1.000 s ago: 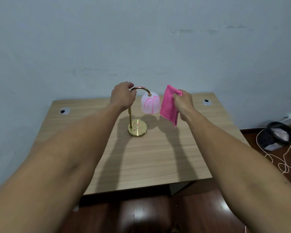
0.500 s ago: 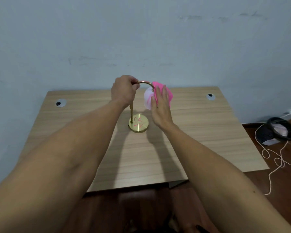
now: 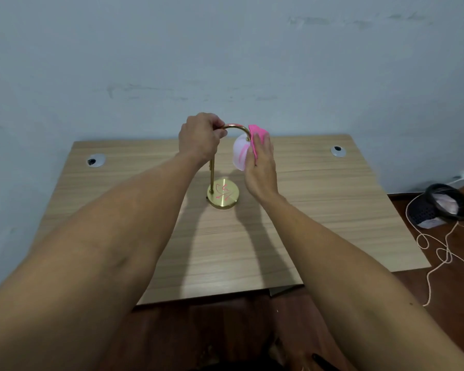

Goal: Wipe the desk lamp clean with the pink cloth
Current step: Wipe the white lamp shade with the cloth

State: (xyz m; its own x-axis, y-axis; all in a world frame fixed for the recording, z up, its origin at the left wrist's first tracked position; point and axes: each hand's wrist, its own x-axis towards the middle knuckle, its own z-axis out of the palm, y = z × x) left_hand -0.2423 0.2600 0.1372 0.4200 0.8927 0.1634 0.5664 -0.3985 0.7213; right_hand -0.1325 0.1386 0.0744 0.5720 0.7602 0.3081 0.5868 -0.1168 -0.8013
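A small brass desk lamp point(image 3: 223, 195) stands near the middle of the wooden desk point(image 3: 319, 210). Its round base carries pink scribbles. Its white shade point(image 3: 239, 154), streaked with pink, hangs from a curved brass neck. My left hand point(image 3: 200, 137) grips the top of that neck. My right hand point(image 3: 260, 167) presses the pink cloth point(image 3: 257, 135) flat against the right side of the shade, fingers straight. Most of the cloth is hidden behind my right hand.
Two cable grommets sit in the desk's far corners, one on the left point(image 3: 95, 160) and one on the right point(image 3: 337, 151). On the floor to the right lie a dark basket point(image 3: 439, 206) and a loose white cord point(image 3: 439, 253). A pale wall rises behind the desk.
My right hand brought the pink cloth leftward from the air onto the lamp shade and now presses it there. My left hand kept its grip on the neck.
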